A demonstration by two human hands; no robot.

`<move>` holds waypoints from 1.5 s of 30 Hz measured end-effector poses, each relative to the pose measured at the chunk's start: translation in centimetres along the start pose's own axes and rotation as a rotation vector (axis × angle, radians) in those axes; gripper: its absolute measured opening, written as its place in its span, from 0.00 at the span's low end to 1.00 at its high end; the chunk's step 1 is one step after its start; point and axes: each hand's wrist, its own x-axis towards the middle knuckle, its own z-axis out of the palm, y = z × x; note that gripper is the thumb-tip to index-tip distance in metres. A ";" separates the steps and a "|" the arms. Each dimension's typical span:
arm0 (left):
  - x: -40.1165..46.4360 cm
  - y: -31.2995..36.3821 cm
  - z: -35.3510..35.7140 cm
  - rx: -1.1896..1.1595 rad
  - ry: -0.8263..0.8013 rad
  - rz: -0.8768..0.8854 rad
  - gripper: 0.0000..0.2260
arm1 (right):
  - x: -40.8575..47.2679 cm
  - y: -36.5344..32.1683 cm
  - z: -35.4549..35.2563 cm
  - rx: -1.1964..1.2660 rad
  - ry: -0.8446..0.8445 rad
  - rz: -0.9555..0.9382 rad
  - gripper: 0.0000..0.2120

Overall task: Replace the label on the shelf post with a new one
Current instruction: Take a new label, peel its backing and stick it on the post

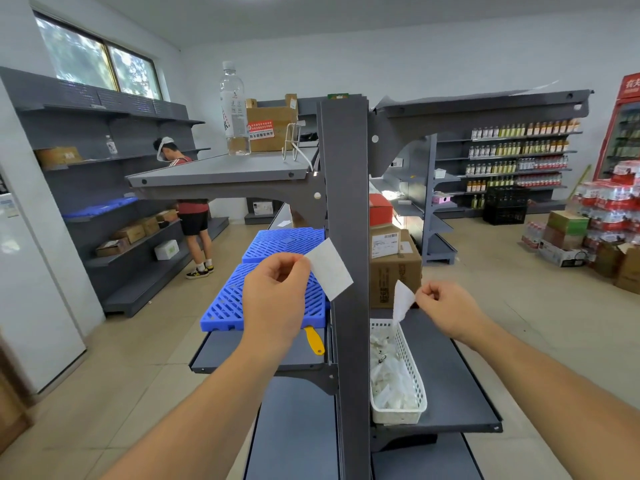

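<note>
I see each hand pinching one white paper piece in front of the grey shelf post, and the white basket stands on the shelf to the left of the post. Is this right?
Not quite. The head view shows the white basket on the shelf to the right of the shelf post, not the left. The rest holds: the left hand pinches a flat white paper piece, and the right hand pinches a curled one.

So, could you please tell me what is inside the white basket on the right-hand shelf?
The white basket holds a loose heap of small white pieces, possibly paper. What lies beneath the heap is covered.
</note>
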 end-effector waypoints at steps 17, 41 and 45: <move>0.4 -2.1 -2.7 0.095 0.082 0.002 0.07 | 3.3 1.7 5.8 -0.439 -0.226 -0.002 0.07; 0.2 -2.2 -3.2 0.115 0.038 0.000 0.08 | 3.7 1.8 6.8 -0.399 -0.074 -0.060 0.14; 0.1 -2.2 -3.4 0.107 0.022 -0.005 0.08 | 3.5 1.6 6.6 -0.384 -0.042 -0.050 0.14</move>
